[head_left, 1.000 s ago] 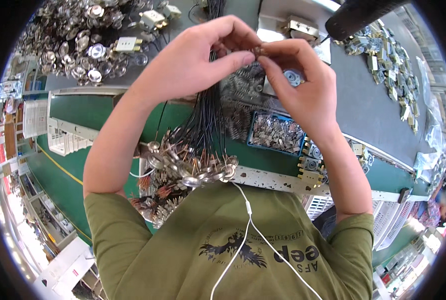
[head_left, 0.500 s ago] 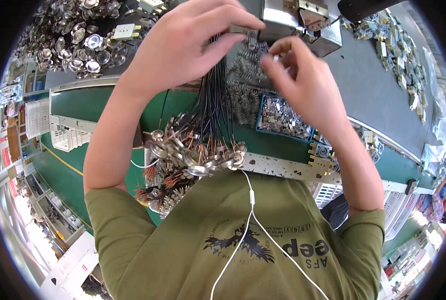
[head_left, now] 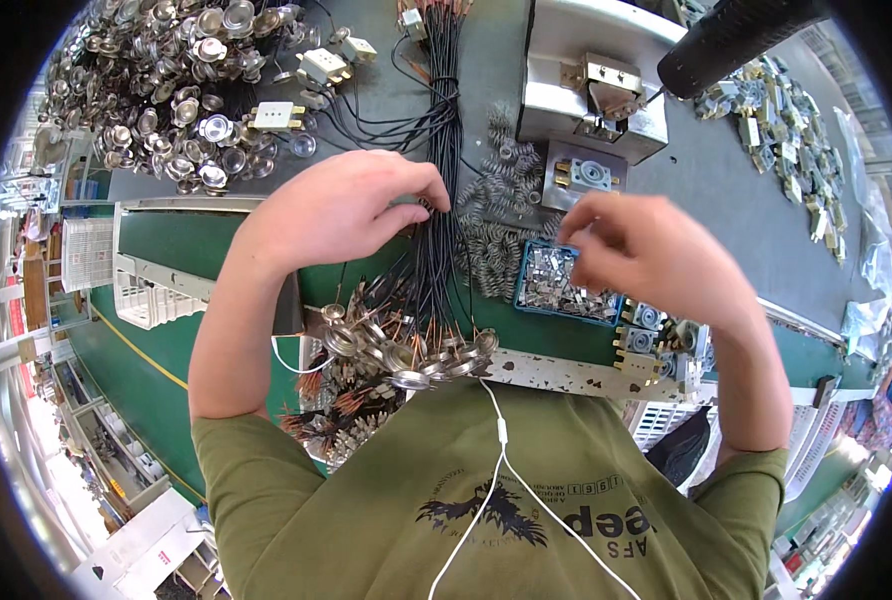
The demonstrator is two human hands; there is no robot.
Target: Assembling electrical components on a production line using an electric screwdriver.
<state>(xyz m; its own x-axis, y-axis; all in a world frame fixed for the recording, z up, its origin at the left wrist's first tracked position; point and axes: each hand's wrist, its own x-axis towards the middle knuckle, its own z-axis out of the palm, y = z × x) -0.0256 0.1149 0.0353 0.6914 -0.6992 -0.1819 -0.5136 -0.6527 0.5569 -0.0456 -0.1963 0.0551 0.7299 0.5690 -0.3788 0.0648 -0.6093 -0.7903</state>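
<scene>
My left hand (head_left: pixel 351 205) hovers by a bundle of black wires (head_left: pixel 444 150), thumb and forefinger apart, with nothing visible between them. Round metal caps (head_left: pixel 406 360) hang on the near ends of these wires. Over a blue tray (head_left: pixel 519 292) of small metal pieces (head_left: pixel 561 285) is my right hand (head_left: pixel 656 255), its fingers curled together and slightly blurred; what they hold, if anything, is hidden. Beyond it, a grey block with brass tabs (head_left: pixel 591 176) lies on a metal plate. Loose coil springs (head_left: pixel 496 190) are heaped between the wires and the plate.
A metal fixture box (head_left: pixel 566 100) and a black cylindrical tool (head_left: pixel 736 45) stand at the back. Metal caps (head_left: pixel 181 110) pile up at far left with white blocks (head_left: pixel 278 116) nearby. More blocks (head_left: pixel 781 150) lie at right; several (head_left: pixel 641 340) line the near edge.
Both hands have drawn back from the fixture: the left to the wires, the right to the blue tray. The grey block on the plate now shows. The whole view has shifted.
</scene>
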